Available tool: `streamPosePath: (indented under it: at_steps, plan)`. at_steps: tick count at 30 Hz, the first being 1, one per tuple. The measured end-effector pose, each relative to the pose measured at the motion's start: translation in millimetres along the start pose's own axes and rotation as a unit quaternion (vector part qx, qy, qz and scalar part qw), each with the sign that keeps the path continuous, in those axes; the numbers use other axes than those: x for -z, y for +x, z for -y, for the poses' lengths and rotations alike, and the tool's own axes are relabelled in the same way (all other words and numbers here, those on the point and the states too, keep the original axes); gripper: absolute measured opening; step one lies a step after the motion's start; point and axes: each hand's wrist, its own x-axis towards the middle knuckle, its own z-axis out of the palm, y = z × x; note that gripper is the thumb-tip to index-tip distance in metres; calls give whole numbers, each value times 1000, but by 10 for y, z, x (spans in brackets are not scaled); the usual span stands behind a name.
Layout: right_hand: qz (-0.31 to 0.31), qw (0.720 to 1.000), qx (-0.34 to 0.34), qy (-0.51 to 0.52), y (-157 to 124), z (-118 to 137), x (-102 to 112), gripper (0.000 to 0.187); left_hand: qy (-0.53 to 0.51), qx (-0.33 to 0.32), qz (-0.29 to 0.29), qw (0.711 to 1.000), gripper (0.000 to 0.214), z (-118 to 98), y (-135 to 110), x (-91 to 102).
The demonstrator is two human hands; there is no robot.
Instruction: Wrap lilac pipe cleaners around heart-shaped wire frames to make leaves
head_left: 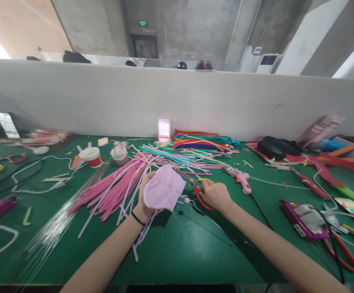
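In the middle of the view, my left hand (143,203) is closed around a lilac piece made of fuzzy pipe cleaners (163,189) laid side by side. My right hand (217,194) grips scissors (187,177) with red and yellow handles. The scissor blades point left and reach the piece's upper right edge; whether they touch it I cannot tell. Loose lilac pipe cleaners lie under and around my left hand. Beside it on the left spreads a bundle of pink pipe cleaners (112,189). A small lilac ball (187,200) sits just below the scissors.
A pink glue gun (243,182) with a black cord lies to the right. Several coloured pipe cleaners (201,141) are heaped at the back, near a lit phone (163,130). Two cups, a paper cup (90,156) among them, stand left. A purple power strip (301,221) lies right, before red-handled pliers.
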Motion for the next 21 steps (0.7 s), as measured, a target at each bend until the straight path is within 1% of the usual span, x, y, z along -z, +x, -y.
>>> streamPosePath:
  at_steps: [2, 5, 9, 11, 14, 15, 17, 19, 21]
  plan:
    - [0, 1000, -2, -3, -7, -10, -18, 37, 7, -1, -11, 1000, 12, 12, -16, -30]
    - [-2, 1000, -2, -7, -11, -28, -32, 37, 4, 19, 3, 1000, 14, 21, -29, -46]
    - [10, 1000, 3, -11, -14, -44, -17, 37, 12, 38, -11, 999, 14, 5, 11, 5]
    - [10, 1000, 6, -4, -13, -43, -6, 34, 27, 29, -28, 999, 12, -6, 46, 37]
    - [-14, 1000, -8, 16, -2, -37, -16, 31, 49, 7, -41, 998, 13, 0, 79, 51]
    - [-25, 999, -15, 22, 4, -36, -30, 31, 54, 13, -32, 998, 13, 11, 81, 45]
    - [-44, 998, -23, 29, 15, -41, -69, 34, 56, 45, 4, 997, 15, 38, 73, 23]
    - [-58, 998, -16, 33, 21, -52, -110, 38, 53, 74, 42, 995, 21, 64, 63, 6]
    - [-63, 997, -6, 34, 18, -60, -133, 41, 53, 89, 59, 993, 25, 79, 57, 3]
